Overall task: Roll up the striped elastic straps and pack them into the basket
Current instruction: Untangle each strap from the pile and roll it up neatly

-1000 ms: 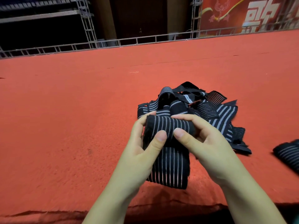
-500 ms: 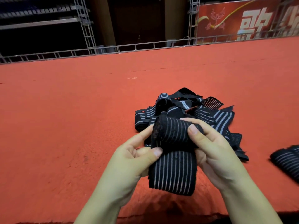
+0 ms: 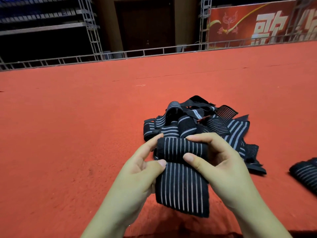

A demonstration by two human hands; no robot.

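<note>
Above the near edge of the red carpet point(image 3: 68, 134), both hands hold one striped elastic strap point(image 3: 182, 182) in the air. It is black with thin pale stripes running along its length; its upper end is wound into a thick roll lying crosswise between the hands, and the loose tail hangs flat below it, ending in a straight cut edge. The left hand point(image 3: 137, 174) pinches the roll's left end, thumb on the front where the tail leaves the roll and forefinger behind the top. The right hand point(image 3: 221, 169) curls round the right end, thumb pressed on the front, fingers over the top. Just behind lies a tangled pile of loose straps point(image 3: 202, 122) on the carpet. Another rolled strap point(image 3: 305, 172) rests at the right edge.
</note>
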